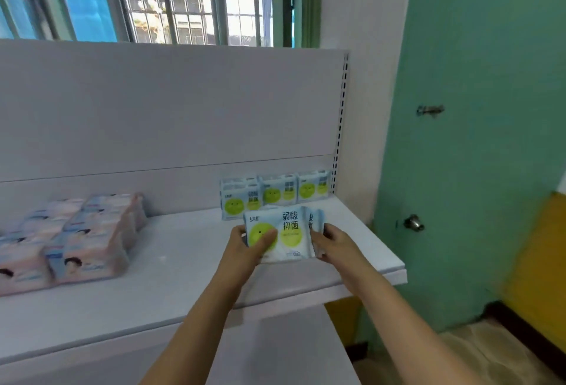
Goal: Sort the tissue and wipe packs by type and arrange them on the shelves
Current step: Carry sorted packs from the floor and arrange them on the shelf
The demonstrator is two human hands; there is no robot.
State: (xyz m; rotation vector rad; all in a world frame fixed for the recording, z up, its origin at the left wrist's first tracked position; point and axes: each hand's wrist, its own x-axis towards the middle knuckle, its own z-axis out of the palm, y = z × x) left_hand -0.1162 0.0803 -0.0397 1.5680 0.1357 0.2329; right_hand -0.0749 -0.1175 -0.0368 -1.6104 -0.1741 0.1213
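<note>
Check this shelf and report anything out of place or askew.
Nothing stands out. Pink packs sit grouped at the left, green-dot packs line the back right, and both hands hold a matching green-dot pack just in front.

1. Both bare forearms reached forward and slightly inward, converging ahead of the body.
2. The left hand (249, 245) gripped the left edge of a wipe pack (283, 234), thumb laid across its front.
3. The right hand (332, 242) held the right edge, fingers apparently curled behind, though blurred.
</note>
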